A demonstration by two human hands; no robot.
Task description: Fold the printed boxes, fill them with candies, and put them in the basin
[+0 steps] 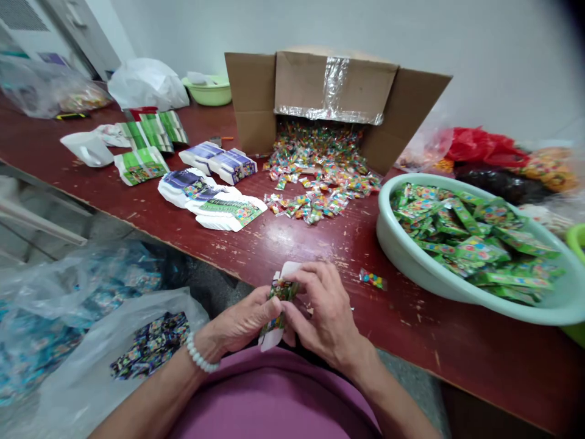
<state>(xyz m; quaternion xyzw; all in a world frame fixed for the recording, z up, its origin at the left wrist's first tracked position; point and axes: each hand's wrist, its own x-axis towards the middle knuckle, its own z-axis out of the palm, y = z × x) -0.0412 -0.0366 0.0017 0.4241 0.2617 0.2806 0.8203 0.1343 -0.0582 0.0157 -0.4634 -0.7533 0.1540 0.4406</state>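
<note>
At the table's front edge I hold a small printed candy box (282, 291) between both hands; its white end flaps stick out at top and bottom. My left hand (249, 314) grips its left side, thumb on the printed face. My right hand (324, 308) closes on the other side, with fingers bent over the upper part. Whatever is inside the box is hidden. One clear packet of coloured candies (372, 278) lies to the right of my hands. Beyond them rests a fanned stack of flat green and white cartons (231, 210).
An open cardboard box (336, 85) spills wrapped candies (315, 189) onto the red table (320, 241). A pale green basin (388, 231) of filled green boxes stands right. Bundled cartons (141, 164) and a white mug (86, 149) are left. Plastic bags (114, 323) of packets lie below the table.
</note>
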